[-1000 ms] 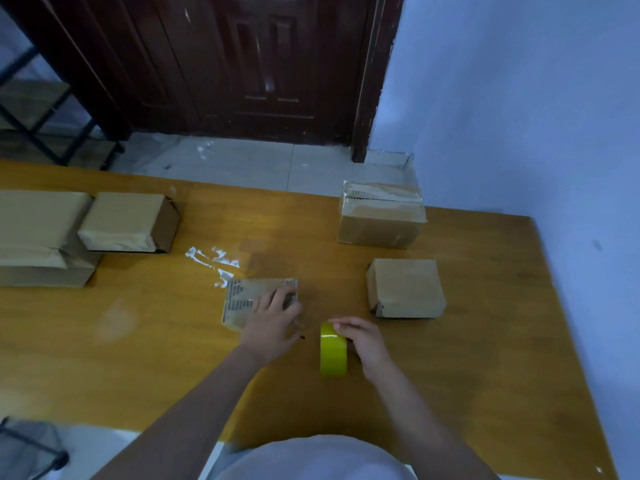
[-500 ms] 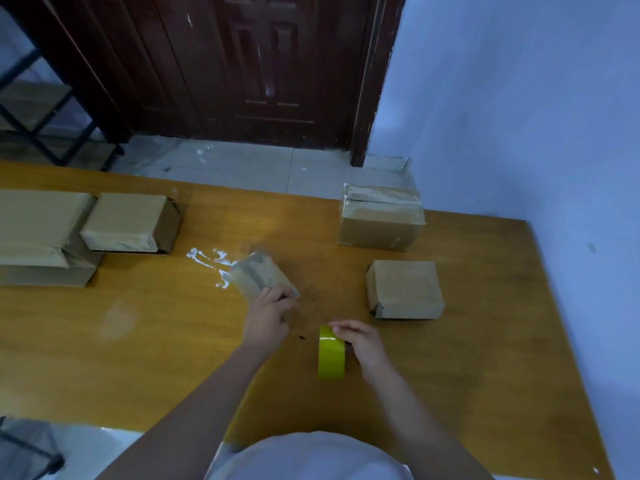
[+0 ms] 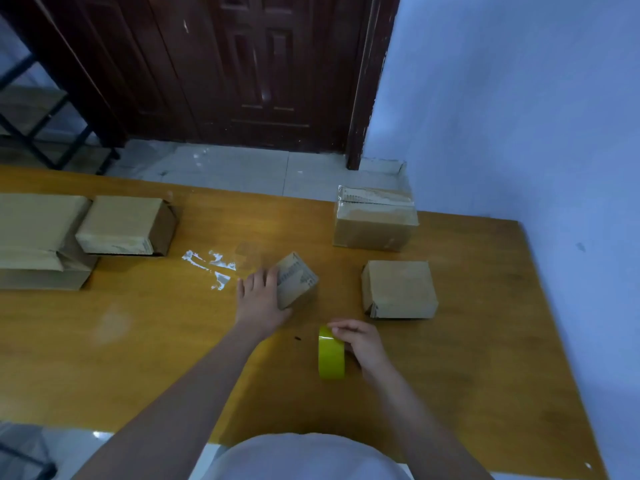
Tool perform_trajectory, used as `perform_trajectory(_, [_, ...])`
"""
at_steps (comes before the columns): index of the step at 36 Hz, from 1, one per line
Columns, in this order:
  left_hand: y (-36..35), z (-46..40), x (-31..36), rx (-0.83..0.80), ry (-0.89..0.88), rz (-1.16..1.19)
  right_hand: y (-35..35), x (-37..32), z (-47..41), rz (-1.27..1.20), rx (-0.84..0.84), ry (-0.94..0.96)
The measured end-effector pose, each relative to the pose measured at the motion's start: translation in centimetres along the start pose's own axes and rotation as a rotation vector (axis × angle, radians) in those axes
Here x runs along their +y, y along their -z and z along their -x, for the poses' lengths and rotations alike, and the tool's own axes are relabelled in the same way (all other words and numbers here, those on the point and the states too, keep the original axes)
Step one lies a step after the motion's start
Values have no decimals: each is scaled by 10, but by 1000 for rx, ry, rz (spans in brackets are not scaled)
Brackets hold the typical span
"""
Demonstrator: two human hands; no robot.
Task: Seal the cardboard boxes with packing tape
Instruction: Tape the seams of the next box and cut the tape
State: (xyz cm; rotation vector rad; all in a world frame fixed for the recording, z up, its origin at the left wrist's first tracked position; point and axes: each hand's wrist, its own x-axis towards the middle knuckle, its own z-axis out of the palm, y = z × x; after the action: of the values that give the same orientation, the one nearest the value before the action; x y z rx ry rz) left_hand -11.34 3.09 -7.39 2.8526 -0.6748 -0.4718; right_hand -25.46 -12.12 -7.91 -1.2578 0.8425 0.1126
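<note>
We see a wooden table (image 3: 485, 393) that ends at the blue wall (image 3: 519, 98) on the right and at the floor on its far side. There is bare wood near us and to the left of the hands. The left hand (image 3: 261, 299) holds a small cardboard box (image 3: 298, 280) in the middle of the table, with its fingers curled over the box's left side and its thumb under the near edge. The box is tipped up on a corner. The right hand (image 3: 360, 342) holds the yellow roll of tape (image 3: 331, 353), which stands on its edge on the table, with the fingers bent over the top of the roll. Two more boxes sit to the right, and more lie at the far left. A second ago the small box lay flat under the left hand; now it is turned and lifted. The tape has stayed put.
</note>
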Motion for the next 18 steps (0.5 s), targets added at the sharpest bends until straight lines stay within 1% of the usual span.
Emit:
perform_trajectory(3, [9,0,-13,-54,-117,-14,4,-6,2,-15,-2,33])
perform_trajectory(5, [17,1,-21,-121,-185,-36,6,-13,4,-20,-20,50])
perform_trajectory(7, [22,2,-25,-149,-248,-59,8,-22,8,-18,-46,64])
perform_trajectory(13, [17,4,-9,-71,-422,-32,8,-43,11,11,-60,99])
perform_trajectory(15, [16,9,4,23,-427,109,6,-48,10,26,-65,119])
perform_trajectory(17, [17,18,17,120,-415,346,3,-54,10,45,-68,145])
perform_trajectory(18, [21,23,24,136,-393,443,1,-58,10,56,-69,154])
